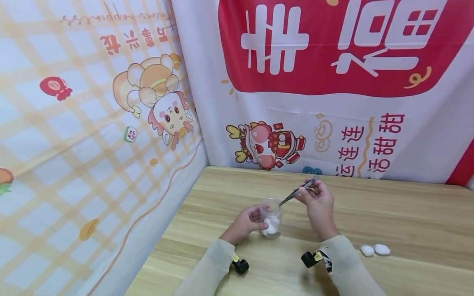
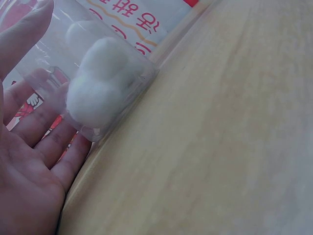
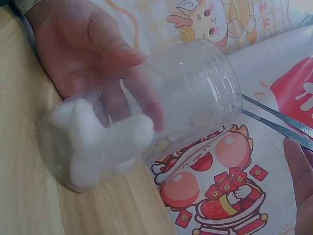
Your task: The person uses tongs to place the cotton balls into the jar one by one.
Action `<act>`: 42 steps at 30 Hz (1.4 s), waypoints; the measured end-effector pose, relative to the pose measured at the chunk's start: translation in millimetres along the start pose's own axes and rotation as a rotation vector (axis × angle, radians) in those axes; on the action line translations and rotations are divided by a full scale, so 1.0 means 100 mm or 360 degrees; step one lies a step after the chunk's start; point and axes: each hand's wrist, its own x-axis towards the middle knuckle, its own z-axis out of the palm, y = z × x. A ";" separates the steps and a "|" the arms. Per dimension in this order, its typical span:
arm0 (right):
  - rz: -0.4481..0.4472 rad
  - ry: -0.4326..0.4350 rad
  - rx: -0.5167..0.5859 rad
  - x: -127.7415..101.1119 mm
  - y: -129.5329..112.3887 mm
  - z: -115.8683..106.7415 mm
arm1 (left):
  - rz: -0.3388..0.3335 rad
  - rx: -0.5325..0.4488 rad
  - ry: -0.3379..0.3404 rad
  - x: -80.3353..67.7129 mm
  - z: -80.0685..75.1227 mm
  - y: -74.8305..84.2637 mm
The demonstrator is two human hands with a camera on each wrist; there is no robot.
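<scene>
A clear plastic jar stands upright on the table, with several white cotton balls in its lower part. My left hand holds the jar from the left, thumb on the near side and fingers around the back. Between thumb and fingers, my right hand pinches a pair of metal tweezers. The tweezers slant down to the jar's mouth, their tips at the rim. In the right wrist view their two arms are apart, and nothing shows between them.
Two more white cotton balls lie on the wooden table to the right of my right forearm. Printed cloths hang at the left side and along the table's back edge. Each wrist wears a small black camera.
</scene>
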 end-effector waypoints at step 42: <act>-0.0054 -0.0065 -0.0078 -0.09 -0.20 0.04 | -0.0054 0.0074 0.0031 0.01 0.00 -0.03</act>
